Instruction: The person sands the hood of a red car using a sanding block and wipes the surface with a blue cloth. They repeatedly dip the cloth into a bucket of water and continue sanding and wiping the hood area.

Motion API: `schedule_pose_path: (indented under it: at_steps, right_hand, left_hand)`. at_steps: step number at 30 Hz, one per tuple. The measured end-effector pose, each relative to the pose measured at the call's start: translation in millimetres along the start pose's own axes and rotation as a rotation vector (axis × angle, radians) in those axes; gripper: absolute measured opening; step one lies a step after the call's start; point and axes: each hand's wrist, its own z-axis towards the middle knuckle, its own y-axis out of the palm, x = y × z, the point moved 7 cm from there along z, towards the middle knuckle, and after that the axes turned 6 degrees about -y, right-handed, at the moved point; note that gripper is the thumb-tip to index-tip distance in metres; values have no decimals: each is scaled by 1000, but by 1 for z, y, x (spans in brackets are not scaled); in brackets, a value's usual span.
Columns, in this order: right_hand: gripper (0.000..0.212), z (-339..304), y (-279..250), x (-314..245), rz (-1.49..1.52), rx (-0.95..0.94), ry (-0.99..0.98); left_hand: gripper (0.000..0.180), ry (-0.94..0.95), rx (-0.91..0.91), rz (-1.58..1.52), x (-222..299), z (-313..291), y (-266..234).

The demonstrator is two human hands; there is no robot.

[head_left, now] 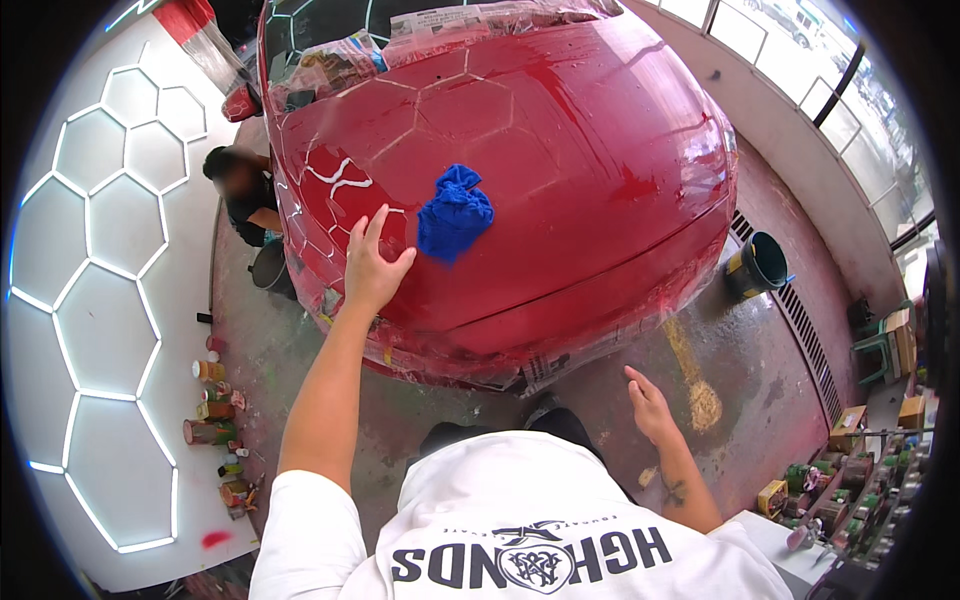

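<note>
A crumpled blue cloth (455, 215) lies on the wet-looking red car hood (590, 235). Just left of the cloth, my left hand (375, 265) reaches over the hood with its fingers spread and nothing in them; a small gap seems to part it from the cloth. My right hand (648, 402) hangs out to the right, over the floor in front of the car, fingers stretched and holding nothing. Newspaper (430, 35) and clear plastic film cover the windshield side, and more masking wraps the front bumper.
Left of the car a person (245, 195) crouches near a dark bucket (270, 268). Another black bucket (757, 265) stands at the right beside a floor drain grate (800, 335). Paint cans (210, 432) line the left wall; a cluttered bench (790, 550) is at lower right.
</note>
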Motion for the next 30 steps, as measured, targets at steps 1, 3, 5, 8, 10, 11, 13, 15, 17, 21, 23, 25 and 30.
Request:
schedule_pose_path:
  at_steps: [1, 3, 5, 8, 10, 11, 13, 15, 17, 21, 23, 25, 30]
  right_hand:
    - [47, -4, 0, 15, 103, 28, 80]
    - [48, -11, 6, 39, 312, 90, 238]
    - [47, -21, 14, 53, 431, 195, 314]
    - [48, -44, 29, 57, 568, 367, 371]
    - [48, -55, 51, 44, 647, 439, 362]
    - [49, -63, 62, 42, 685, 471, 363]
    - [50, -77, 88, 36, 772, 544, 351]
    - [52, -82, 130, 17, 817, 612, 365]
    - [56, -80, 176, -17, 843, 661, 365]
    - [54, -92, 278, -54, 963, 786, 269]
    - [52, -111, 331, -60, 982, 787, 313]
    - [52, -134, 376, -66, 986, 740, 312]
    - [53, -215, 435, -75, 966, 931, 463]
  left_hand:
    - [94, 41, -36, 10, 6, 22, 3]
    - [94, 99, -117, 41, 20, 59, 14]
    - [98, 137, -218, 60, 36, 84, 37]
    - [110, 219, -366, 313, 59, 87, 79]
    - [115, 304, -322, 330, 48, 80, 110]
    - [115, 331, -304, 323, 50, 73, 119]
    - [99, 441, -216, 262, 56, 58, 120]
    - [87, 722, -257, 210, 42, 44, 128]
    - [63, 944, -263, 54, 18, 29, 123]
    - [51, 1011, -274, -21, -37, 56, 78]
    - [49, 1000, -253, -9, -65, 97, 50]
    - [47, 964, -212, 47, -100, 151, 29]
    - [39, 923, -229, 105, -126, 220, 23]
